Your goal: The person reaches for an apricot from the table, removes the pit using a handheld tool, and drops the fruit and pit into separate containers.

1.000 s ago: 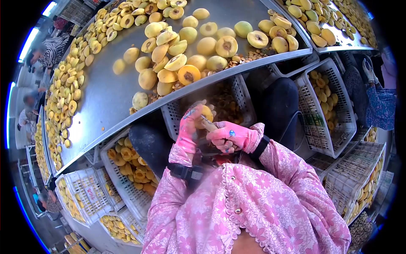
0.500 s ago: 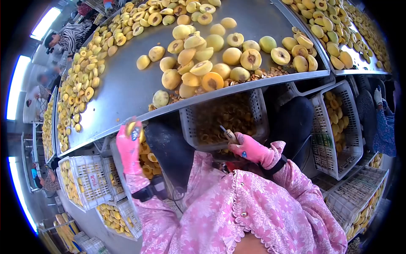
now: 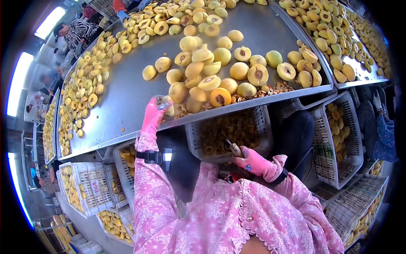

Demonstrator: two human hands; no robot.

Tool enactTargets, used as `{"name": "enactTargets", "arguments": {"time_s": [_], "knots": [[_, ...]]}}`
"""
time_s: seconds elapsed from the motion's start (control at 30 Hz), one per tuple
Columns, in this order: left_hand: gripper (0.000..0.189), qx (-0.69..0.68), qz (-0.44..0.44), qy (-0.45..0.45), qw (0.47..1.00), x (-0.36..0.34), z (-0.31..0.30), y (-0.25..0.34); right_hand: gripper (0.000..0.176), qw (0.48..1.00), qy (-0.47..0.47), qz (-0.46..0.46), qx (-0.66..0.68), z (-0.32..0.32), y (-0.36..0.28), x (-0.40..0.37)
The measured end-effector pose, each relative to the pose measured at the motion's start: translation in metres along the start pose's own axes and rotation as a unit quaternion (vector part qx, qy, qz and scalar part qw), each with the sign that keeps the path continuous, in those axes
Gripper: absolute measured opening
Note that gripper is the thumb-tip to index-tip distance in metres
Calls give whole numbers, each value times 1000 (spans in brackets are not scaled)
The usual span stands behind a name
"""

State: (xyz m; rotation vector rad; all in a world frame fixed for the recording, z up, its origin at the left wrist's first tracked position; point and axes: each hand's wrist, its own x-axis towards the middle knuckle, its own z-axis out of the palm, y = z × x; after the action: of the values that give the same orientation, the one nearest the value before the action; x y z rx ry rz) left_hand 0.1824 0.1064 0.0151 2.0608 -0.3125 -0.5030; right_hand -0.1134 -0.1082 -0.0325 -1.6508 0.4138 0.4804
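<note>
My left hand (image 3: 154,113), in a pink glove, is at the near edge of the metal table (image 3: 122,93), its fingers round a pale yellow fruit (image 3: 168,106). A pile of whole and halved yellow fruits (image 3: 203,70) lies just beyond it. My right hand (image 3: 254,163), also gloved in pink, grips the wooden handle of a small knife (image 3: 233,147). The blade points up and left over a crate (image 3: 264,127) of dark fruit pieces and pits below the table edge. Pits (image 3: 279,88) are scattered along the rim.
White crates with fruit stand at the left (image 3: 95,184), under my left arm (image 3: 122,163) and at the right (image 3: 359,139). Another fruit-covered table (image 3: 363,72) adjoins on the right. Several people are at the upper left; a co-worker's gloved hand (image 3: 377,100) shows far right.
My left hand has moved up and right from the crate side to the fruit pile, and a pale fruit is now in it. My right hand keeps the knife, slightly lower in view.
</note>
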Motion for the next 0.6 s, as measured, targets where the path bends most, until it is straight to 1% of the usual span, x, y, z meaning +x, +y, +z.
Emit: {"name": "enactTargets", "arguments": {"time_s": [0.03, 0.07, 0.1, 0.13, 0.2, 0.23, 0.27, 0.3, 0.33, 0.37, 0.4, 0.43, 0.47, 0.53, 0.57, 0.6], "knots": [[52, -192, -28, -51, 980, 0, -8, -12, 34, 1000, -8, -5, 10, -1, -5, -2], [51, -376, -54, -97, 920, -3, -14, -23, 33, 1000, -17, -9, 19, -1, -10, -3], [55, -491, -46, -136, 859, -19, -11, -5, 32, 999, -26, -21, 30, -2, -15, -5], [61, -615, -75, -230, 750, -33, -11, 9, 31, 998, -35, -33, 42, -3, -20, -7], [63, -691, -130, -203, 681, -58, 6, 22, 26, 994, -52, -69, 67, -2, -24, -7], [64, -708, -150, -208, 658, -66, 16, 23, 22, 991, -58, -91, 81, -1, -25, -7], [63, -714, -161, -184, 656, -75, 29, 24, 19, 987, -61, -114, 95, -2, -26, -8], [61, -719, -168, -201, 644, -81, 39, 23, 20, 990, -46, -126, 51, -5, -41, -16], [59, -723, -177, -220, 631, -87, 48, 22, 21, 990, -32, -132, 35, -6, -49, -21], [56, -709, -176, -228, 644, -93, 57, 22, 21, 990, -18, -137, 18, -6, -55, -25], [56, -676, -151, -208, 690, -100, 66, 25, 22, 990, -3, -142, 1, -7, -60, -29], [56, -662, -156, -196, 706, -106, 73, 30, 23, 991, 15, -131, -16, -8, -64, -33], [57, -648, -160, -183, 722, -112, 79, 37, 24, 989, 26, -144, -26, -9, -68, -36], [55, -654, -166, -180, 716, -124, 86, 48, 25, 983, 46, -171, -46, -9, -74, -41], [55, -656, -168, -178, 714, -129, 89, 54, 28, 973, 62, -213, -60, -8, -75, -41], [54, -642, -165, -170, 729, -134, 94, 58, 28, 972, 71, -212, -68, -6, -74, -41]]}}
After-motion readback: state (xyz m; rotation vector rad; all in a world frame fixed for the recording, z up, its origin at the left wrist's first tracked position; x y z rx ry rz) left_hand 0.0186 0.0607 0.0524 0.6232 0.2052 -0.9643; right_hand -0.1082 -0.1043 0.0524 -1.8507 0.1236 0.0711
